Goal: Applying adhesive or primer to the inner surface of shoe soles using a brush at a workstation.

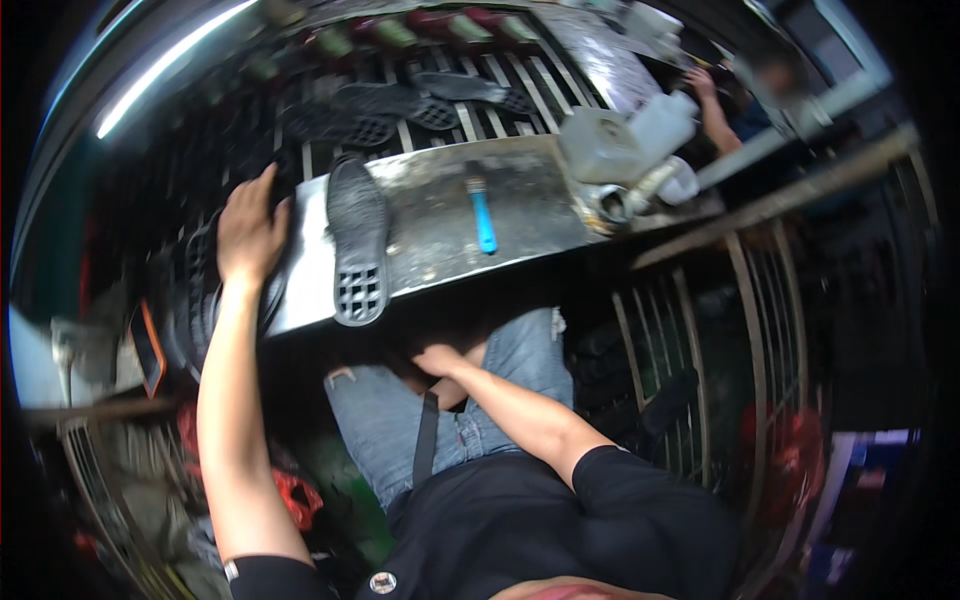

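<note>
From my end, I see the left hand (252, 235) back-up, fingers loosely spread and apparently holding nothing, over a dark pile of ribbed black pieces (197, 290); I cannot tell whether it touches them. The right hand (438, 360) sits low by the lap, its fingers partly hidden, so I cannot tell if they pinch anything.

1 long black rubber sole with a gridded heel (358, 225) lies on the worn grey metal board (430, 250), gridded end at the near edge. A small blue-handled brush (482, 220) lies unheld to its right. I judge the handling paused here, since neither hand is on this sole. At least 2 more black soles (400, 105) lie beyond on the slatted metal rack (537, 98).

I can't confirm any coating, so what is done or left stays unclear. Blur and shadow swallow the left side; the cloudy plastic containers' (600, 145) contents are unreadable.
</note>
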### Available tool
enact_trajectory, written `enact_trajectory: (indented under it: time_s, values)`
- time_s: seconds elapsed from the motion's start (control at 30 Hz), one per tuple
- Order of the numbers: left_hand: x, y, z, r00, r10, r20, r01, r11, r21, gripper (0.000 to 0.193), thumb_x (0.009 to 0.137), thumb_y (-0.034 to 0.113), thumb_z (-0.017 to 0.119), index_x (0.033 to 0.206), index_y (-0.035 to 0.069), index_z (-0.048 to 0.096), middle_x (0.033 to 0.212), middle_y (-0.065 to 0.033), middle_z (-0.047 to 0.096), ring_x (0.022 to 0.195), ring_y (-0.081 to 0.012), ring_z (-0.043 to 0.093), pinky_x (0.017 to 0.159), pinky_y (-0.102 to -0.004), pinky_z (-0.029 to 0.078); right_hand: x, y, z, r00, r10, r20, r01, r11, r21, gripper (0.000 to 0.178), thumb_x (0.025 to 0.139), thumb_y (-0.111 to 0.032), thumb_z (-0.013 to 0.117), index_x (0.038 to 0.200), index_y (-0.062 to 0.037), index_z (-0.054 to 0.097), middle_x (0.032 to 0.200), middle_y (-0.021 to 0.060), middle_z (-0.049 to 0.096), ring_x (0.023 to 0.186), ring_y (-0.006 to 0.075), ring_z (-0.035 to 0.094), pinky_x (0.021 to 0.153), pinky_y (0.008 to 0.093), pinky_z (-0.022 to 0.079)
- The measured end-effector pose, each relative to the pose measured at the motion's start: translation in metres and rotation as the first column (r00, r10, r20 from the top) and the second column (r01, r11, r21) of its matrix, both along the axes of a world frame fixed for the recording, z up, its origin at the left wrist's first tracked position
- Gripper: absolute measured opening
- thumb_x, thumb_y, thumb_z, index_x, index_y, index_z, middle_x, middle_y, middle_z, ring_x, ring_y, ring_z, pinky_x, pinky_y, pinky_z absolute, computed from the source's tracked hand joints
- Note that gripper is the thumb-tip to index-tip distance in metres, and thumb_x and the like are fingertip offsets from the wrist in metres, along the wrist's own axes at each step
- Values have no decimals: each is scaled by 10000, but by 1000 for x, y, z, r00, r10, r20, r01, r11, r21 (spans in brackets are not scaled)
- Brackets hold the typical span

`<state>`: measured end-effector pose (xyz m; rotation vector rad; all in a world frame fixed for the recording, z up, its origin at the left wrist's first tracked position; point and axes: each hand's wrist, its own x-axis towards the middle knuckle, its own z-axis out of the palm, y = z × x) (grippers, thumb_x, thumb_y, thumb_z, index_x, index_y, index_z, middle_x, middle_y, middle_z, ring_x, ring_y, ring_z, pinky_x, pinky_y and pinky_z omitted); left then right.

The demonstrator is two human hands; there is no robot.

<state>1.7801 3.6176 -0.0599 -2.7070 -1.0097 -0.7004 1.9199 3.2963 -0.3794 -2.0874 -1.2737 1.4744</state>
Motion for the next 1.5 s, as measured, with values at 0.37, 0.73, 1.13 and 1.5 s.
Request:
enact_trajectory:
  time_s: [0.37, 0.73, 1.13, 1.5]
  values:
    - [73, 2, 15, 993, -108, 50, 104, 991, 79, 576, 1026, 302, 692, 1560, 114, 587, 1396, -176, 708, 1379, -370, 622, 1166, -486, 494, 84, -11, 351, 864, -496, 82, 155, 418, 895, 230, 920, -210, 826, 1076, -53, 765, 1005, 151, 764, 940, 355, 741, 851, 451, 597]
    - [75, -16, 3, 996, 88, -30, -83, 989, 123, 597, 1026, 330, 699, 1582, 151, 577, 1693, -146, 459, 1611, -434, 319, 1286, -759, 169, 180, -5, 319, 541, -562, 625, -11, 738, 674, 446, 947, -300, 812, 1326, -89, 708, 1119, 146, 709, 1105, 353, 681, 980, 496, 526]
    - [72, -190, 25, 924, -137, 356, 267, 900, -345, 544, 983, 185, 778, 1477, -1, 648, 1447, -298, 660, 1378, -441, 610, 1206, -532, 453, 186, -30, 319, 762, -642, -85, 269, 195, 943, 242, 982, -73, 797, 1219, -47, 754, 1103, 113, 739, 971, 259, 759, 856, 363, 602]
    - [21, -256, -16, 473, 530, 704, 830, -537, -154, 1002, 1054, 763, 496, 1751, 90, 239, 1672, -324, 414, 1205, -391, 699, 881, -507, 652, 288, -134, 347, 510, -860, -31, 228, 100, 969, 136, 1054, -127, 720, 1112, -11, 762, 1050, 110, 788, 994, 250, 750, 899, 379, 574]
